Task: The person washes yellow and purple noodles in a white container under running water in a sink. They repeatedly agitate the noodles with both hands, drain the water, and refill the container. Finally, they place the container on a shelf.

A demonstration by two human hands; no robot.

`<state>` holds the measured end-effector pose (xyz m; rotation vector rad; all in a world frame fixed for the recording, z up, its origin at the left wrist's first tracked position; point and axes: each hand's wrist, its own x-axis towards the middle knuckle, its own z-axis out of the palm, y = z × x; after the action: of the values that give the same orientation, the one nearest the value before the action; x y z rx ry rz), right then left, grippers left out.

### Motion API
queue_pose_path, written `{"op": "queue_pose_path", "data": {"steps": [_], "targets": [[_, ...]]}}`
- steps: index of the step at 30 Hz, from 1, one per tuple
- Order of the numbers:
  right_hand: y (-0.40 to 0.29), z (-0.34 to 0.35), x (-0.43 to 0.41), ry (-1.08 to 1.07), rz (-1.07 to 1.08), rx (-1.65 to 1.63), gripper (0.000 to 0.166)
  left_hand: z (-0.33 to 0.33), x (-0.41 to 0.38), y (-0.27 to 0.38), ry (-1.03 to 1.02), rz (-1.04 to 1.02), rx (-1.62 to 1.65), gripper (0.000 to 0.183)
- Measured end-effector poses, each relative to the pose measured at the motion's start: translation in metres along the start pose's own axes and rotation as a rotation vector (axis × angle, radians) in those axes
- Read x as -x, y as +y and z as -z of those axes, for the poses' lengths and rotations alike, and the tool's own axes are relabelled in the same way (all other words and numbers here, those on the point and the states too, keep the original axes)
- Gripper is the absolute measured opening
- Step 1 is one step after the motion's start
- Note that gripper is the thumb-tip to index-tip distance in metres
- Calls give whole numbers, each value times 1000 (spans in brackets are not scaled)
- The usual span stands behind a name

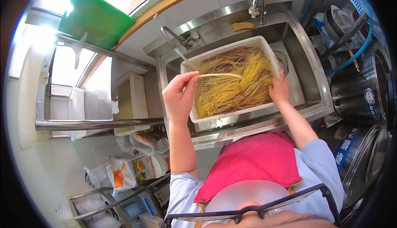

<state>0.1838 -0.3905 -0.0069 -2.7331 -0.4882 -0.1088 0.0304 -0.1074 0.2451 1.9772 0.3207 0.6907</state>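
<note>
My left hand (pixel 180 97) pinches one pale yellow strand (pixel 220 75) between thumb and fingertips, above the left part of a white plastic tub (pixel 269 46). Long thin yellow and purplish-brown strands (pixel 232 85), which look like plant stems, fill the tub in wet tangled layers. My right hand (pixel 280 89) grips the tub's right rim, thumb on the inner side. The tub sits tilted in a stainless steel sink (pixel 310 72). From the left tap (pixel 169 35) a stream of water runs down into the tub's far left corner.
A second tap (pixel 260 6) and a yellow sponge-like piece (pixel 243 26) are at the sink's back ledge. Large steel pots (pixel 356 85) stand close on the right. Left are a green cutting board (pixel 96 20), a steel rail (pixel 99 124) and shelves with packages (pixel 136 170).
</note>
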Motion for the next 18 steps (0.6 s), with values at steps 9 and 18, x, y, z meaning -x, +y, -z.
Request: {"op": "queue_pose_path", "data": {"steps": [9,18], "targets": [[-8,3,0,-42,-9,-15,27,-102,74,-153,-768,-126,-817,80],[-4,5,-1,-56,-27,9,27,-141,71,-179,-821,-470,-700,34]]}}
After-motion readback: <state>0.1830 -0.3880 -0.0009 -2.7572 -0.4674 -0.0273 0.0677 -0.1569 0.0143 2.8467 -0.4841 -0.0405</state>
